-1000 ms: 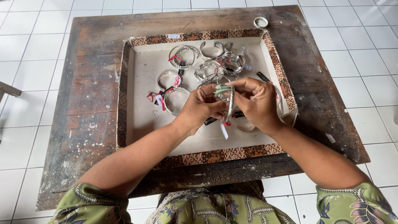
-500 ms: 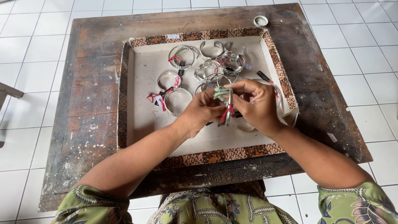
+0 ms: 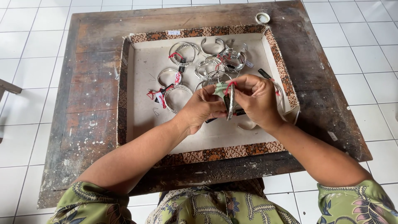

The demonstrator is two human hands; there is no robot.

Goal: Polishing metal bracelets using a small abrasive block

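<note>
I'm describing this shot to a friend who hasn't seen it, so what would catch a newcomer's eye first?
First, the two hands meeting over the tray's middle: the left hand and right hand grip one silver bangle edge-on, with a green cloth at its top. Behind them, a cluster of silver bangles with red strings lies in the far half of the batik-edged tray, which sits on a worn wooden table.

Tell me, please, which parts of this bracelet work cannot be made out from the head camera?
- Head view: the silver bangle is largely covered by the left hand and right hand; its full shape is hidden.
- The green cloth is mostly tucked behind the fingers.
- The tags on the bracelets in the tray are too small to read.
</note>
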